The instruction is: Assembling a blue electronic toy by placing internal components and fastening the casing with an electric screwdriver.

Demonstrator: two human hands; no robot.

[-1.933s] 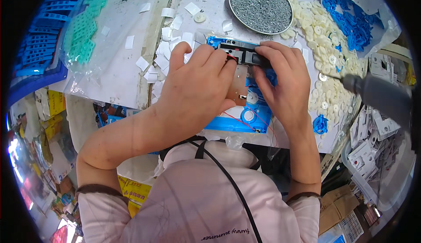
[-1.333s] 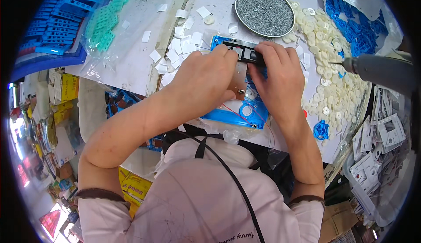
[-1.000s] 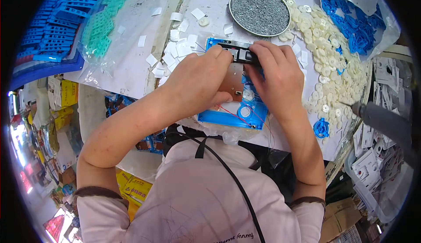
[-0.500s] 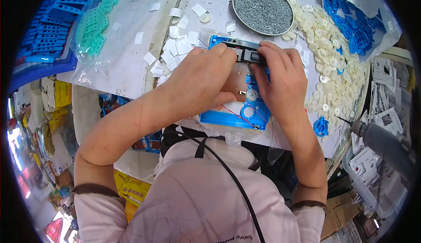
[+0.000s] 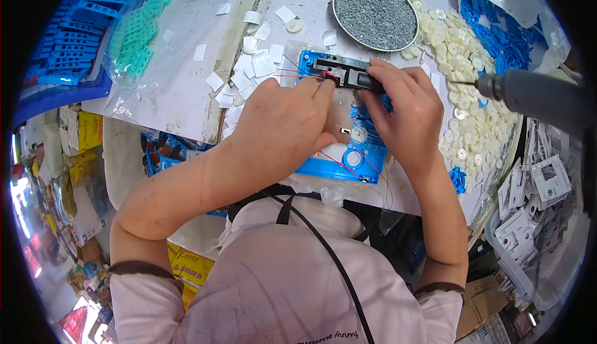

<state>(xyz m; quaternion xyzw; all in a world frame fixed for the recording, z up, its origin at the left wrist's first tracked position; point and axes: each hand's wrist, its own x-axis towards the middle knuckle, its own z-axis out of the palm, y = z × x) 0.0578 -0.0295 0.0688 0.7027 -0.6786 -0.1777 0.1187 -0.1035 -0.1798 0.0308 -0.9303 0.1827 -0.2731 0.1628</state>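
Observation:
A shallow blue plastic housing (image 5: 336,169) lies on the table in front of me. Across its far part sits a black mechanism with a silver metal strip (image 5: 339,70). My right hand (image 5: 407,105) grips the mechanism's black right end between thumb and fingers. My left hand (image 5: 280,117) is closed, its fingertips bent down beside a red wire at the mechanism's near edge; what they pinch is hidden. The left thumb lies against a brown circuit board (image 5: 340,117), partly covered by that hand. Thin red wires (image 5: 341,165) run over the housing's near part.
A round dish of screws (image 5: 375,14) stands at the far side. White plastic discs (image 5: 463,52) heap to the right, under a grey power screwdriver (image 5: 535,95). White square pieces (image 5: 245,67) scatter leftward. Bagged green parts (image 5: 134,39), stacked blue parts (image 5: 81,27) and bagged blue parts (image 5: 497,27) lie around.
My left fingers have drawn back toward me, uncovering the mechanism's left part. The right hand keeps its grip, shifting slightly right. The power screwdriver has swung up, away from me, over the discs.

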